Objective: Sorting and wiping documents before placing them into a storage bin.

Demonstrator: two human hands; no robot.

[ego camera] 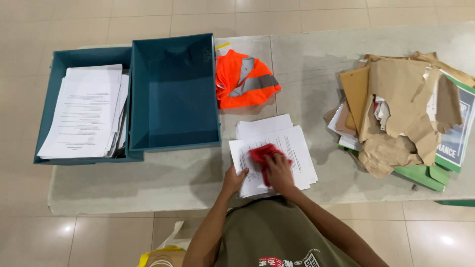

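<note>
Olive-green shirt (pixel 277 237) of the person, at 6 o'clock, nearest the camera; both forearms reach up from it toward the counter (pixel 163 183).

Right hand (pixel 279 173): closed down on a red cloth (pixel 262 154), pressing it flat onto the top sheet of a white paper stack (pixel 274 153). The cloth runs out from under the hand toward 10 o'clock, its long axis slanting that way across the page.

Left hand (pixel 233 179): fingers curled over the near left edge of the same stack, pinning it. Both hands sit close together, left at 9 o'clock of right; the right is on the cloth, the left just beside it.

Paper stack: several printed sheets, slightly fanned, long axis running roughly 12 to 6, lying directly ahead of the person.

Empty teal bin (pixel 173 94): at 10 o'clock of the hands, near the stack.

Second teal bin (pixel 59 99): touching the first on its 9 o'clock side, holding printed sheets.

Orange reflective vest (pixel 245 79): at 12 o'clock of the stack, beside the empty bin.

Heap of torn brown paper and envelopes (pixel 405 109): at 2 o'clock, well apart, over what appear to be green folders (pixel 420 175).
</note>
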